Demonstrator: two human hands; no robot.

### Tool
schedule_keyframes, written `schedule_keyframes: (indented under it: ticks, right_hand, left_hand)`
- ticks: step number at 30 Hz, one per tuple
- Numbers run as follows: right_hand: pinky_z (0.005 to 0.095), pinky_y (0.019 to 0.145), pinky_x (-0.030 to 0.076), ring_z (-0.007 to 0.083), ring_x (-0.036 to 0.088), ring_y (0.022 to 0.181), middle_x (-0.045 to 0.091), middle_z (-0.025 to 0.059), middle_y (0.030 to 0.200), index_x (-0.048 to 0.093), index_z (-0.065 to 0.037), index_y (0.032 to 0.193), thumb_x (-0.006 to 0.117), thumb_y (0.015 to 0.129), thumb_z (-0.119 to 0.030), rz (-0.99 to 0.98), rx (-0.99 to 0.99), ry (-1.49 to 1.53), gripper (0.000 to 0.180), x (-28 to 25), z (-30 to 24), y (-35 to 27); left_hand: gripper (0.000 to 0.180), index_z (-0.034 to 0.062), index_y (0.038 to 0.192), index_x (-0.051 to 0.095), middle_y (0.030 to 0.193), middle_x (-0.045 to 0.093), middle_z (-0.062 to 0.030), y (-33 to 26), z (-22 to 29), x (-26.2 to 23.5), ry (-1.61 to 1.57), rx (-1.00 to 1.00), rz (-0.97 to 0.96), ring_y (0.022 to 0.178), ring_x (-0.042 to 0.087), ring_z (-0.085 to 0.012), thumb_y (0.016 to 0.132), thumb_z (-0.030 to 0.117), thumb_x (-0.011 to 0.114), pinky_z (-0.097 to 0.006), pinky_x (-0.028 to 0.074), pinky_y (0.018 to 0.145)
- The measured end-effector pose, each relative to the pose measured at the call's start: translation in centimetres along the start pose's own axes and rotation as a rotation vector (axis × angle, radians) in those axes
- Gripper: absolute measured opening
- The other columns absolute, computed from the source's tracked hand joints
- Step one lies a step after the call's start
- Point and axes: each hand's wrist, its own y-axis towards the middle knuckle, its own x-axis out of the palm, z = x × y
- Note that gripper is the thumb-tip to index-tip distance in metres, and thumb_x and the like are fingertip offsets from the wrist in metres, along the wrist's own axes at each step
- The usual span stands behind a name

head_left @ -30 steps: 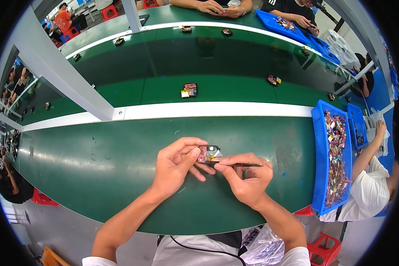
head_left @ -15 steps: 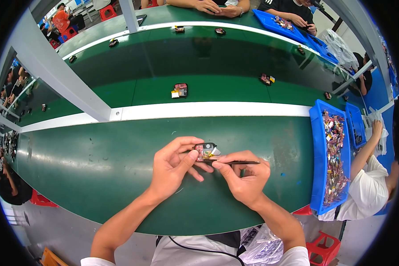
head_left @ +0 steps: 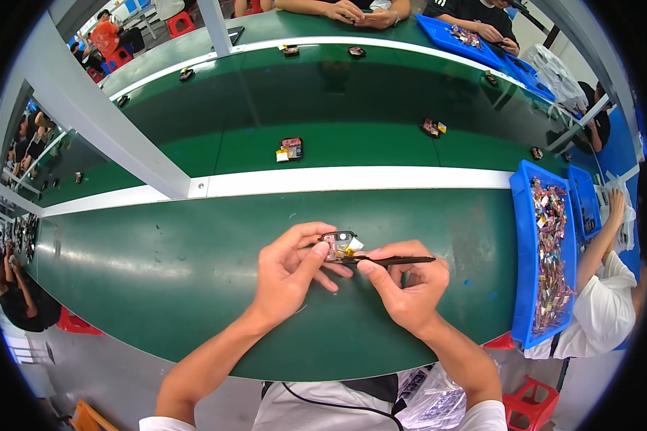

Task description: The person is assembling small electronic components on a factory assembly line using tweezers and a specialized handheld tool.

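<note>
A small black case (head_left: 346, 234) with a red circuit board is held up over the green table (head_left: 158, 294), near its middle and in front of the person's body. It is pinched at its left side between the thumb and fingers of the left hand (head_left: 287, 269), which is half curled, with the lower fingers spread loosely beneath the case. A thin black tool (head_left: 410, 260) is gripped between the thumb and bent fingers of the right hand (head_left: 408, 284), the hand being mostly closed around it. The tool is pointed leftward, its tip brought to the lower edge of the case; whether the board is touched cannot be told. At the right side of the case a white and yellow piece (head_left: 355, 246) is seen, tilted outward.

To the right, a long blue tray (head_left: 522, 266) is filled with a heap of small mixed parts (head_left: 550, 244). The table is bordered at the far side by a white rail (head_left: 352, 178). Beyond it, a similar case (head_left: 290, 149) is laid on a green surface (head_left: 216, 147), with another case (head_left: 430, 128) placed farther right.
</note>
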Motion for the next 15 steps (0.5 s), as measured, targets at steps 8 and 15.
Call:
schedule_keyframes:
  ticks: [8,15]
  right_hand:
    - [0.0205,0.041,0.031,0.0030,0.044,0.040,0.074,0.0041,0.076,0.073,-0.003,0.087,0.082,0.075,0.001,-0.047,-0.041,-0.030,0.015,-0.12,-0.07,0.23]
    - [0.0218,0.041,0.033,0.0045,0.043,0.038,0.075,0.0036,0.077,0.075,-0.007,0.083,0.082,0.074,0.002,-0.075,-0.070,-0.040,0.014,-0.36,-0.30,0.41]
  left_hand:
    - [0.029,-0.0101,0.128,0.052,0.113,0.066,-0.0234,0.11,0.22,0.04,0.012,0.012,0.004,0.089,0.074,-0.0298,0.103,0.004,0.051,-0.030,0.063,0.061]
    - [0.030,-0.0120,0.127,0.054,0.113,0.066,-0.0229,0.05,0.20,0.22,-0.003,0.002,-0.001,0.087,0.073,-0.0259,0.102,0.006,0.053,-0.031,0.065,0.061]
